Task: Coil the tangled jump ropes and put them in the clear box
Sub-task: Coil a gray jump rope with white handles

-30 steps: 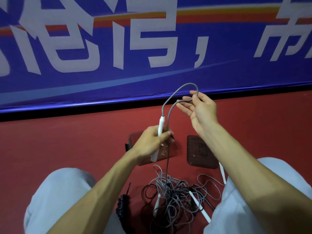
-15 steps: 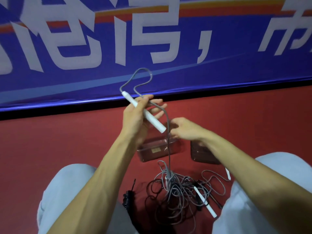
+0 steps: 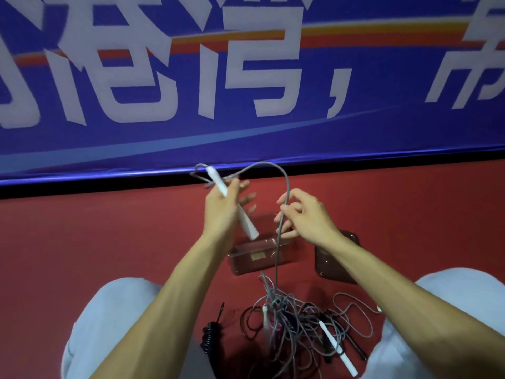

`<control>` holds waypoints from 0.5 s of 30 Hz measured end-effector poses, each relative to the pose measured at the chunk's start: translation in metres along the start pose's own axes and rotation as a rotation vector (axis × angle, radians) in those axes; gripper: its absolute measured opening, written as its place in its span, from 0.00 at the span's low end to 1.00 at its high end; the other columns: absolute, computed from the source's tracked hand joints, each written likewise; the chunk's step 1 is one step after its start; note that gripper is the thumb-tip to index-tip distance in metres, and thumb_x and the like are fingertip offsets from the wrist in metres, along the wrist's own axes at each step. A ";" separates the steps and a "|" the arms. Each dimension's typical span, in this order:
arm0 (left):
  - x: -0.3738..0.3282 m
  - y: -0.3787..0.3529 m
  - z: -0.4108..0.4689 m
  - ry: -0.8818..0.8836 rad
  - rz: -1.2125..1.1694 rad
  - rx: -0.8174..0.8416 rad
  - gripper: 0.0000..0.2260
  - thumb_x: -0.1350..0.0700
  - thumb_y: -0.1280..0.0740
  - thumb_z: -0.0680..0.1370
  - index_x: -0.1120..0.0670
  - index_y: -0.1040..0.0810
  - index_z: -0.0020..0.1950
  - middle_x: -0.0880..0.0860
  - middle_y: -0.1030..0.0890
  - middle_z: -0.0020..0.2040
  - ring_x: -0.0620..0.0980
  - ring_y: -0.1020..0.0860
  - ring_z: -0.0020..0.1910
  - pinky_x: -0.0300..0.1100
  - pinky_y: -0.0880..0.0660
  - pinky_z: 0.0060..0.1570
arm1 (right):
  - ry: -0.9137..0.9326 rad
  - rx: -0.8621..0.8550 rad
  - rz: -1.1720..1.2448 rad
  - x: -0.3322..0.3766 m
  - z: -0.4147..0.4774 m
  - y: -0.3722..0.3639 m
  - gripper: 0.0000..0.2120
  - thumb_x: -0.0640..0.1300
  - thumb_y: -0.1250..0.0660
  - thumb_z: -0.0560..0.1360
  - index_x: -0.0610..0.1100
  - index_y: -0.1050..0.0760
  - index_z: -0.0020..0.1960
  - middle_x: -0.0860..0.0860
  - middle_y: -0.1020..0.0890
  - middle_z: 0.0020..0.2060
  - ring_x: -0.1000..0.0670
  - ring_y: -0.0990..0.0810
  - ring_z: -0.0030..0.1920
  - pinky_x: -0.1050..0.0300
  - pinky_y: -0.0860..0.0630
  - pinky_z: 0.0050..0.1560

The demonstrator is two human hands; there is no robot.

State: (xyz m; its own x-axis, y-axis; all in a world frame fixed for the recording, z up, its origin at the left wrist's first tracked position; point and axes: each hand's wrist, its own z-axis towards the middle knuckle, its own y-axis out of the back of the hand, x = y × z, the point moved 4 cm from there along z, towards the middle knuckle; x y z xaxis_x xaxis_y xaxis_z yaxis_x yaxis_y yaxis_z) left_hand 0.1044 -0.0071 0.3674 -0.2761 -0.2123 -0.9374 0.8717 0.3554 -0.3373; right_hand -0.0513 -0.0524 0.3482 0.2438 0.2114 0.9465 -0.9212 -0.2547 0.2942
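Second loop going up, and the box is empty for now

Left hand has the white handle clasped on a slant, a couple of fingers stretched out past it, and a small loop of grey cord already sits at the handle's top. Half a second back the right hand was low by the handle's bottom end; now it's lifted and swung out right, pinching the cord between thumb and fingertips, so a wide arch spans the two hands. That looks like the next turn of the coil being fed. The cord drops past the clear box, lid lying beside it, into the tangle between the knees. Plenty left to untangle, by my reckoning.
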 end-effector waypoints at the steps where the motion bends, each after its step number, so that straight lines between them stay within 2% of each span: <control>1: 0.005 -0.003 -0.001 0.003 0.117 0.044 0.06 0.59 0.39 0.82 0.57 0.25 0.57 0.57 0.18 0.53 0.54 0.18 0.44 0.41 0.20 0.41 | 0.026 -0.029 0.030 0.004 0.000 0.002 0.10 0.34 0.42 0.80 0.46 0.29 0.45 0.44 0.19 0.35 0.45 0.19 0.31 0.47 0.18 0.35; 2: 0.012 -0.005 -0.001 -0.005 0.260 0.097 0.06 0.60 0.39 0.82 0.56 0.24 0.56 0.58 0.18 0.53 0.54 0.19 0.44 0.41 0.20 0.42 | 0.054 -0.056 0.065 0.009 0.000 0.005 0.10 0.34 0.42 0.80 0.46 0.29 0.45 0.44 0.19 0.35 0.45 0.19 0.30 0.48 0.18 0.34; 4: 0.022 -0.010 -0.002 -0.034 0.558 0.228 0.07 0.61 0.37 0.81 0.54 0.22 0.55 0.58 0.17 0.53 0.55 0.18 0.49 0.48 0.21 0.53 | 0.109 -0.104 0.156 0.020 -0.001 0.013 0.10 0.33 0.42 0.80 0.45 0.29 0.45 0.44 0.20 0.34 0.47 0.19 0.29 0.50 0.18 0.31; 6: 0.029 -0.014 -0.007 -0.021 0.752 0.361 0.09 0.63 0.37 0.79 0.54 0.19 0.55 0.54 0.16 0.51 0.53 0.17 0.49 0.53 0.22 0.55 | 0.153 -0.153 0.256 0.029 -0.001 0.023 0.09 0.33 0.43 0.81 0.43 0.29 0.46 0.44 0.20 0.34 0.46 0.19 0.30 0.51 0.19 0.30; 8: 0.035 -0.017 -0.012 0.023 0.800 0.466 0.10 0.65 0.38 0.79 0.56 0.19 0.53 0.50 0.17 0.46 0.43 0.18 0.41 0.44 0.20 0.48 | 0.168 -0.199 0.359 0.036 -0.002 0.033 0.07 0.33 0.43 0.81 0.42 0.29 0.47 0.44 0.20 0.35 0.46 0.18 0.32 0.51 0.19 0.31; 9: 0.038 -0.020 -0.017 0.057 0.802 0.521 0.11 0.66 0.39 0.79 0.56 0.19 0.53 0.49 0.18 0.45 0.38 0.20 0.37 0.37 0.22 0.42 | 0.168 -0.217 0.420 0.039 -0.002 0.038 0.07 0.34 0.43 0.81 0.41 0.29 0.47 0.44 0.20 0.35 0.47 0.18 0.32 0.51 0.19 0.31; 10: 0.041 -0.022 -0.021 0.085 0.807 0.572 0.10 0.66 0.39 0.79 0.56 0.19 0.52 0.48 0.18 0.44 0.36 0.22 0.36 0.34 0.24 0.40 | 0.166 -0.233 0.489 0.042 -0.003 0.042 0.07 0.34 0.43 0.81 0.41 0.29 0.47 0.44 0.20 0.35 0.47 0.17 0.32 0.52 0.19 0.31; 11: 0.045 -0.023 -0.024 0.095 0.825 0.610 0.09 0.64 0.38 0.79 0.56 0.19 0.51 0.50 0.18 0.43 0.38 0.22 0.36 0.37 0.24 0.41 | 0.163 -0.244 0.557 0.043 -0.002 0.047 0.06 0.35 0.43 0.81 0.41 0.30 0.47 0.44 0.20 0.36 0.48 0.17 0.32 0.53 0.20 0.31; 13: 0.049 -0.027 -0.027 0.060 0.871 0.664 0.08 0.55 0.36 0.78 0.53 0.18 0.52 0.57 0.17 0.47 0.48 0.22 0.40 0.53 0.23 0.49 | 0.153 -0.262 0.637 0.044 -0.001 0.054 0.05 0.35 0.43 0.82 0.40 0.30 0.48 0.43 0.20 0.37 0.48 0.17 0.32 0.53 0.20 0.31; 15: 0.051 -0.029 -0.029 0.048 0.837 0.667 0.09 0.52 0.35 0.79 0.53 0.17 0.51 0.57 0.16 0.49 0.58 0.19 0.45 0.57 0.24 0.53 | 0.124 -0.279 0.673 0.039 0.000 0.057 0.05 0.36 0.43 0.82 0.40 0.30 0.48 0.41 0.20 0.39 0.48 0.17 0.31 0.54 0.20 0.32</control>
State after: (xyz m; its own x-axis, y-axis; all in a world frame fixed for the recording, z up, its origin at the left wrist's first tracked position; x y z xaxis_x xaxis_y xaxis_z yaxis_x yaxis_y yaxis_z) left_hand 0.0536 -0.0016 0.3267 0.5091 -0.0909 -0.8559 0.8325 -0.2005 0.5165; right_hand -0.0942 -0.0589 0.4024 -0.4223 0.2029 0.8834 -0.9061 -0.1210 -0.4054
